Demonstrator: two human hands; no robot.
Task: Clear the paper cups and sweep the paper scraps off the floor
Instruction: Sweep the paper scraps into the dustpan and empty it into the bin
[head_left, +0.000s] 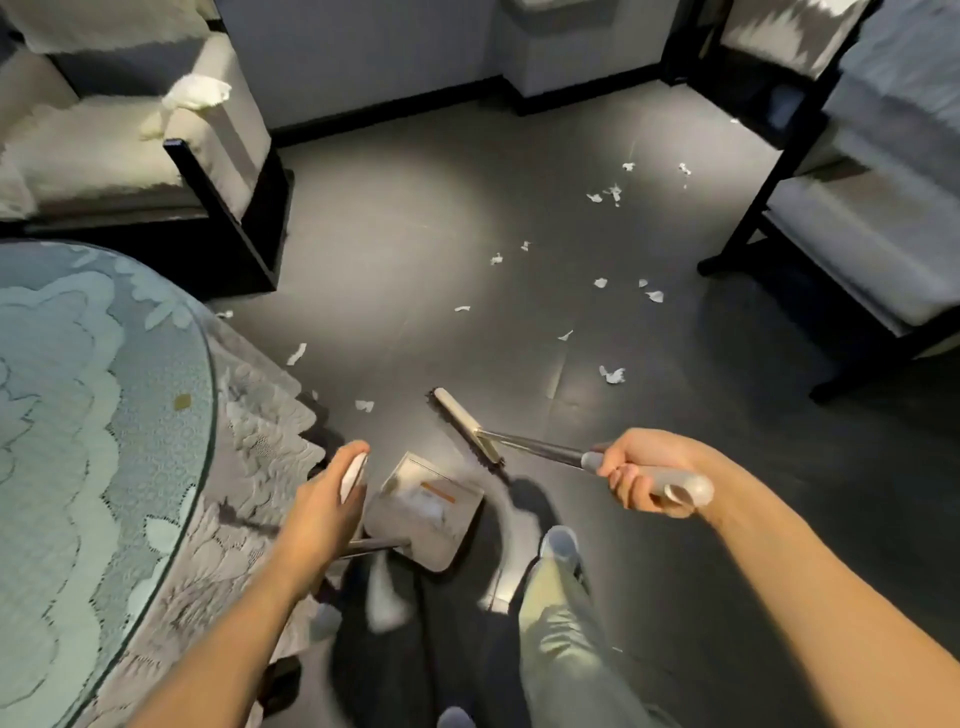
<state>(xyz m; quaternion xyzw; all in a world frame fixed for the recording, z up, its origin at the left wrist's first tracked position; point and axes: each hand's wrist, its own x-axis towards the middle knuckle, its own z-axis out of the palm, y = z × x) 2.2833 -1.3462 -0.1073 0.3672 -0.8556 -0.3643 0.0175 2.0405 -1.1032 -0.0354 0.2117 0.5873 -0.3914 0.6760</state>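
Several white paper scraps (613, 374) lie scattered over the dark floor ahead, from the table's edge to the right chair. My right hand (641, 475) grips the grey handle of a broom; its flat head (467, 423) is down near the floor just beyond the dustpan. My left hand (330, 501) holds the top of the dustpan's handle. The grey dustpan (423, 512) hangs low between my hands, with some white scraps inside it. No paper cups are in view.
A round table with a lace cloth under glass (93, 441) fills the left. An armchair (130, 140) stands at the back left with crumpled white paper (195, 93) on its seat. Another dark-framed chair (857, 234) stands at the right. My legs and shoes show below.
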